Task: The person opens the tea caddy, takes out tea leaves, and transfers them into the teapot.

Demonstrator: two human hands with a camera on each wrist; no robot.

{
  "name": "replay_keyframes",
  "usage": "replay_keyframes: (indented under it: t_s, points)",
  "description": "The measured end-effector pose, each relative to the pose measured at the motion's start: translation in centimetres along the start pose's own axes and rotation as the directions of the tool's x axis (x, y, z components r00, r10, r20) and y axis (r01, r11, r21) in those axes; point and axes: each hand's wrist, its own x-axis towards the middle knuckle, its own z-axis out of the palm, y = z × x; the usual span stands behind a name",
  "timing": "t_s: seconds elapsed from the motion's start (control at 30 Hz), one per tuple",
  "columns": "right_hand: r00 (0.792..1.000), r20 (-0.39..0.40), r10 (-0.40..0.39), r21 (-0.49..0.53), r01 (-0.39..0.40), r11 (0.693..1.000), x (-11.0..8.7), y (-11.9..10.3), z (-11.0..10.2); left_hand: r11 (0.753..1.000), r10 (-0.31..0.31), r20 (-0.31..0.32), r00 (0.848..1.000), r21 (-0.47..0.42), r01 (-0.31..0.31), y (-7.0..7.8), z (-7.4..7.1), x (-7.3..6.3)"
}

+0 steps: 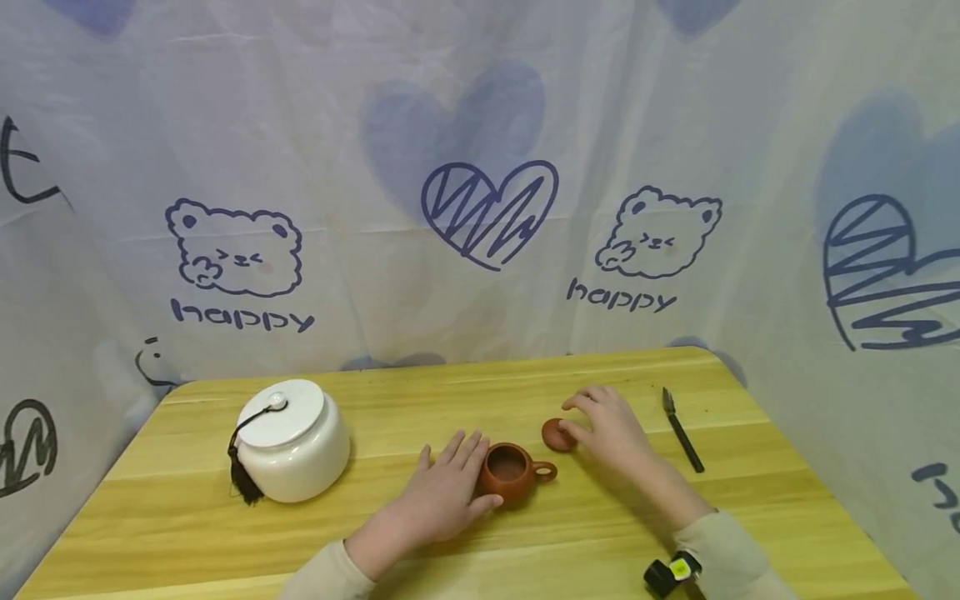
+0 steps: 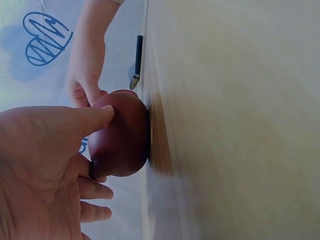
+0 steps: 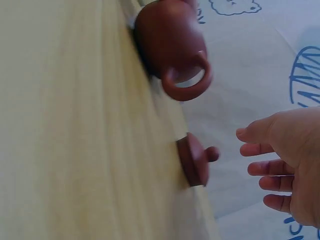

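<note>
A small reddish-brown clay teapot [image 1: 507,475] stands upright on the wooden table, its mouth uncovered and its loop handle [image 3: 187,82] toward the right. My left hand [image 1: 444,498] holds it from the left, thumb against its near side and fingers along the far side. Those fingers look mostly straight, and part of the spout side is hidden by the hand. To the right, the matching round lid [image 3: 194,161] lies on the table, knob up. Just beside the lid, my right hand [image 1: 611,429] hovers with loosely bent fingers, a gap showing between fingertips and knob.
On the left stands a white lidded ceramic jar [image 1: 296,450] with a black tassel [image 1: 242,479]. A dark-handled tool with a pointed metal tip [image 1: 682,432] lies at the right. Behind the table [image 1: 405,400] hangs a printed white curtain [image 1: 360,275].
</note>
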Motion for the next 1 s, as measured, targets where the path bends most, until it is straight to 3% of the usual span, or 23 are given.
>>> replay_keyframes:
  t_s: [0.33, 0.6, 0.87, 1.0]
  points:
    - [0.995, -0.079, -0.054, -0.022, 0.052, 0.998, 0.4, 0.0, -2.2, 0.999, 0.027, 0.005, 1.000, 0.038, -0.027, 0.3, -1.0, -0.4]
    - [0.995, -0.100, -0.023, 0.030, 0.026, 0.999, 0.3, -0.3, -4.4, 0.992, 0.107, 0.005, 0.994, 0.068, -0.107, -0.2, -3.5, -1.8]
    - [0.990, -0.138, -0.002, 0.078, 0.013, 0.997, 0.2, -0.8, -6.2, 0.982, 0.176, -0.103, 0.979, 0.089, -0.167, -1.1, -5.1, -4.6]
    - [0.986, -0.162, -0.038, 0.080, 0.052, 0.995, 0.0, -1.0, -6.3, 0.972, 0.212, -0.225, 0.951, 0.153, -0.180, -1.8, -5.7, -6.5]
